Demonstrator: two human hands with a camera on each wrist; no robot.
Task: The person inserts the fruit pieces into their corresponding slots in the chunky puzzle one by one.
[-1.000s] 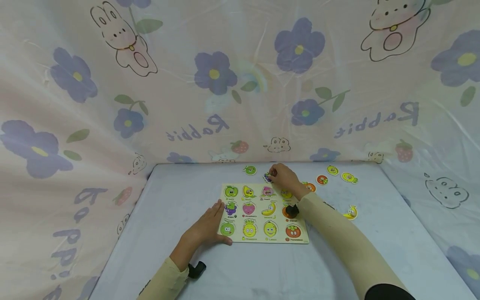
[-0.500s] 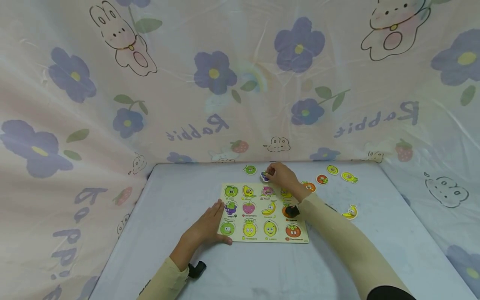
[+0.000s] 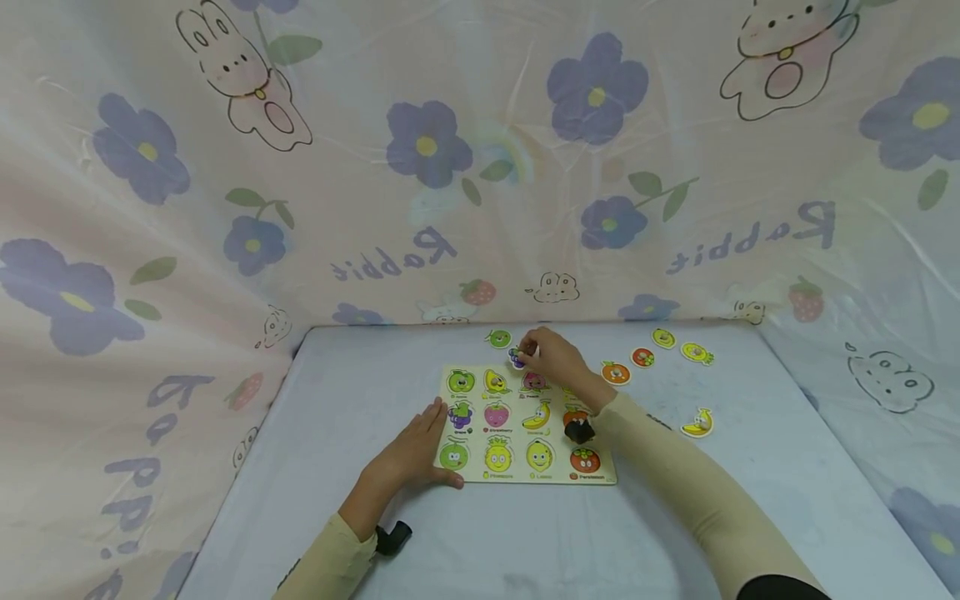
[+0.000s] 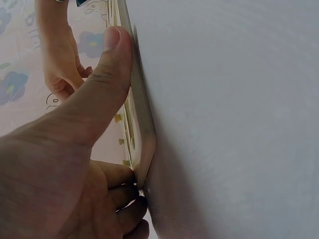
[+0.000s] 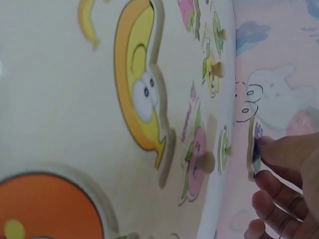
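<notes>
In the head view, a wooden fruit puzzle board (image 3: 519, 439) lies flat on the table. My left hand (image 3: 408, 450) holds its near left corner, thumb along the near edge and fingers at the left side. The left wrist view shows that thumb (image 4: 112, 69) against the board's edge. Beyond the far edge, my right hand (image 3: 557, 360) pinches a grape puzzle piece (image 3: 515, 358) between thumb and fingers; in the right wrist view this grape piece (image 5: 257, 144) stands on edge, raised off the table. A knobbed peach piece (image 5: 197, 169) sits in the board, near a banana recess (image 5: 137, 89).
Loose pieces lie on the white table (image 3: 525, 542): a green round fruit (image 3: 498, 339) at the back, an orange (image 3: 616, 372), a red-orange fruit (image 3: 642, 357), a yellow fruit (image 3: 663, 338), a pineapple (image 3: 697, 353), and a banana (image 3: 698, 423). A printed curtain (image 3: 517, 208) hangs behind.
My right hand has moved left along the board's far edge with the grape piece, uncovering the loose orange. My left hand and the board stay in place.
</notes>
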